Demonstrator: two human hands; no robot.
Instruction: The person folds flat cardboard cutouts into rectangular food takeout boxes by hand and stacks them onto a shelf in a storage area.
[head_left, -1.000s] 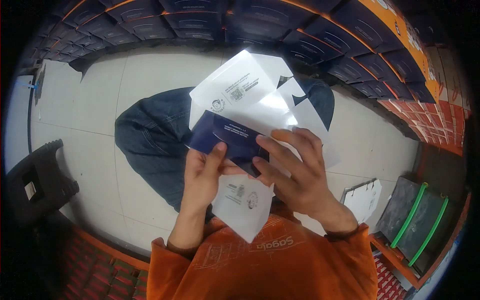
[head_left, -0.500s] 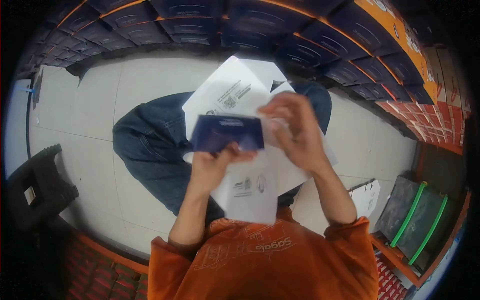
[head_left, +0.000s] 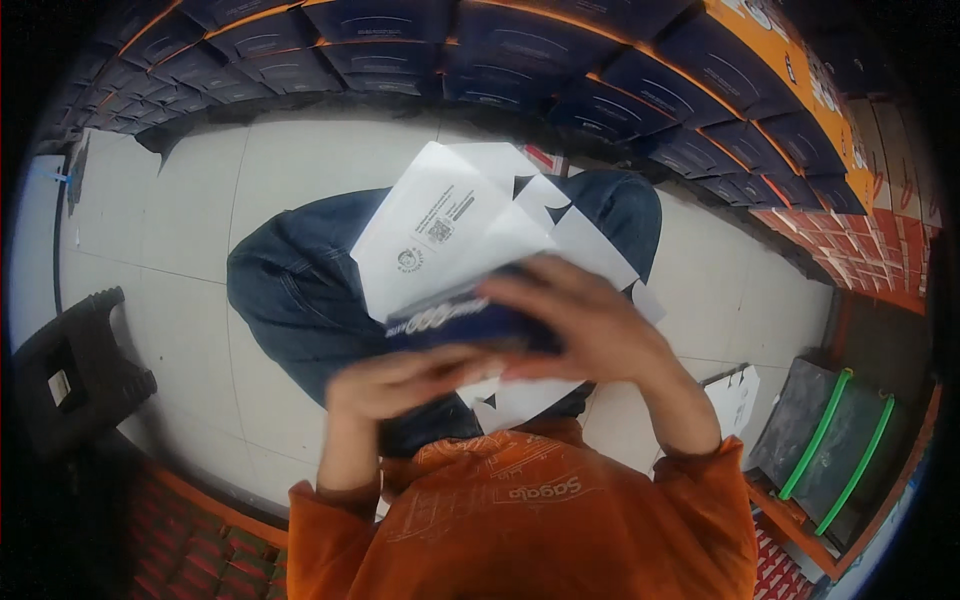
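Dark blue box (head_left: 470, 325), flat and small, was in front of the person's chest, above the lap in blue jeans (head_left: 300, 300). The right hand (head_left: 590, 325) lay over its right end and top, with the fingers curled around it, so this hand was grasping the box. The left hand (head_left: 400, 385) was under the box, at its lower left edge, with the fingers stretched along the bottom; it touched the box, but because of blur I cannot tell if it was really clenched on it. A white unfolded carton sheet (head_left: 440, 235) stood behind the box and rose up and to the left of it, with small dark printed marks on its upper flap. Another part of the white sheet (head_left: 525, 400) showed just below the box, between the 2 hands.

Along the top edge of the floor (head_left: 150, 220), rows of dark blue boxes (head_left: 380, 40) with orange edges were stacked. On the right side, orange and red boxes (head_left: 850, 130) stood in a stack. A black plastic stool (head_left: 70, 370) was at the left, and a dark crate with green handles (head_left: 830, 450) at the lower right.
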